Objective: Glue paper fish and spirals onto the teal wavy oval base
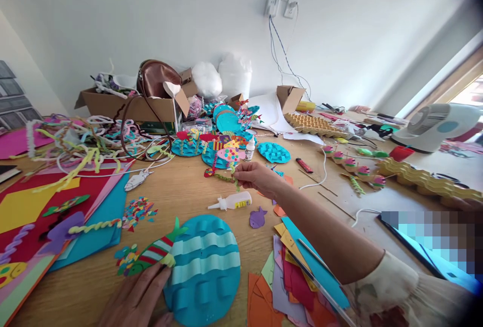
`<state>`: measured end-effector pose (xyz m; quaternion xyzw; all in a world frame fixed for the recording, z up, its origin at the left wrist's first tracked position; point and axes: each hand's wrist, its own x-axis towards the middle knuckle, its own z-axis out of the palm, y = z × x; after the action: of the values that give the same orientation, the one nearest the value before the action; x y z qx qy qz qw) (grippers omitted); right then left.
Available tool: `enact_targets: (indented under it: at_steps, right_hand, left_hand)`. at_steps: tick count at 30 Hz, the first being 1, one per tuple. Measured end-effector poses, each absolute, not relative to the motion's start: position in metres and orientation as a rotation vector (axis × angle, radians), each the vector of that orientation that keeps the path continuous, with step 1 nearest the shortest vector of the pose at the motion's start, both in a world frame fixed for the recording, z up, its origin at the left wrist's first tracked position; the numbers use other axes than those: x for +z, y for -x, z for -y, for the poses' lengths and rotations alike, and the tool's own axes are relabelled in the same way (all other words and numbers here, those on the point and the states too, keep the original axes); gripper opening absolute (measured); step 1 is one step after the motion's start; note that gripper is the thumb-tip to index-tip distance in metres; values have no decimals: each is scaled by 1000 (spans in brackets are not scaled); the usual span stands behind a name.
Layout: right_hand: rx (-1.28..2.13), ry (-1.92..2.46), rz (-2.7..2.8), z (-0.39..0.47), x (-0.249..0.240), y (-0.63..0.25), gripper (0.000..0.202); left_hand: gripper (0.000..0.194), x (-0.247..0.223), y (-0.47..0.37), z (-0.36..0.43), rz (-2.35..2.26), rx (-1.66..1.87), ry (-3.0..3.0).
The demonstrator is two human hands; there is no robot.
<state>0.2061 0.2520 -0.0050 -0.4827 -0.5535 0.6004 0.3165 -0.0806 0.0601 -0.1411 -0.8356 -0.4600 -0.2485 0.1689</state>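
Right hand (258,178): thumb and fingers pinched together on a short yellow-green pipe cleaner (237,185), out past the lying squeeze bottle (237,200), near the decorated paper fish cluster (230,155). Left hand (138,294): down by me at the near edge, fingers against the striped paper fish (156,250) and the rim of the blue paper disc (204,292); can't tell if it grips either.

Risks, my guess: pulling back low, the right hand could tip the small upright bottle (249,151) just behind it, or roll the lying one. If that nozzle is uncapped (can't tell), it may leak. The fuzzy stem could snag a loose fish. The floral sleeve (400,281) could drag the coloured paper sheets (264,276). A left-hand shift might scatter the paper confetti (126,259) or bend the fish.
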Motion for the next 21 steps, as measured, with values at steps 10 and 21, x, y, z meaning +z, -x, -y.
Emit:
enact_targets:
  at_steps: [10,21]
  right_hand:
    - [1772,1086,1339,-199,7,-197,25]
    - [1819,1060,1387,-125,-8,-180,22]
  left_hand:
    - [37,-100,67,-55,1412,-629,2408]
    - [41,-83,57,-52,1668,-538,2586]
